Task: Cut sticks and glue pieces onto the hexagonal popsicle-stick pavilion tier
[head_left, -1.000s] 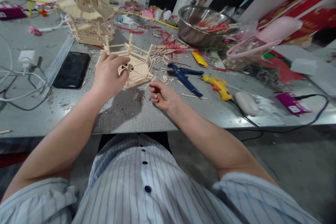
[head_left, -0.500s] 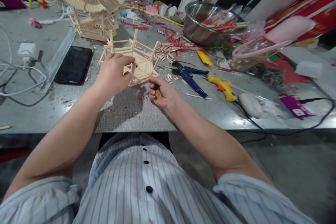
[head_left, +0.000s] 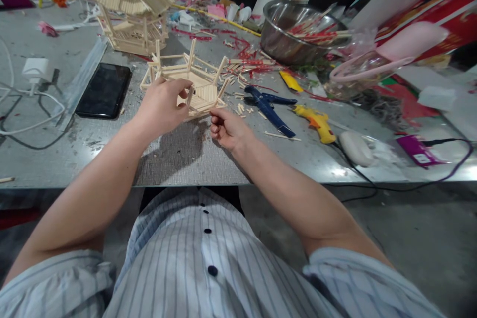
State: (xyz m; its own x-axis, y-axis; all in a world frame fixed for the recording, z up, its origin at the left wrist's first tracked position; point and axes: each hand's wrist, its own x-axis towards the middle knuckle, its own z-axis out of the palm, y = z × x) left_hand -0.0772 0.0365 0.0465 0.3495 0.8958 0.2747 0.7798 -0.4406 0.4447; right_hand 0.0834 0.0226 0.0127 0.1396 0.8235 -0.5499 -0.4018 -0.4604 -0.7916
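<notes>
A small hexagonal frame of pale wooden sticks [head_left: 201, 87], with posts pointing up, is tilted above the grey table. My left hand [head_left: 162, 107] grips its near left side with curled fingers. My right hand [head_left: 227, 129] is pinched at the frame's near right edge, fingers pressed together; whatever thin stick it may hold is too small to make out. Loose short sticks [head_left: 240, 108] lie scattered just to the right of the frame.
A tall stick pagoda [head_left: 130, 10] stands at the back left, a black phone [head_left: 104, 90] beside it. Blue cutters [head_left: 268, 107], a yellow glue gun [head_left: 316, 123], a steel bowl [head_left: 294, 30] and cables lie to the right. A white charger [head_left: 35, 70] sits far left.
My right hand has moved up and left from the table to the frame's near edge. The left hand keeps holding the frame, lifted slightly.
</notes>
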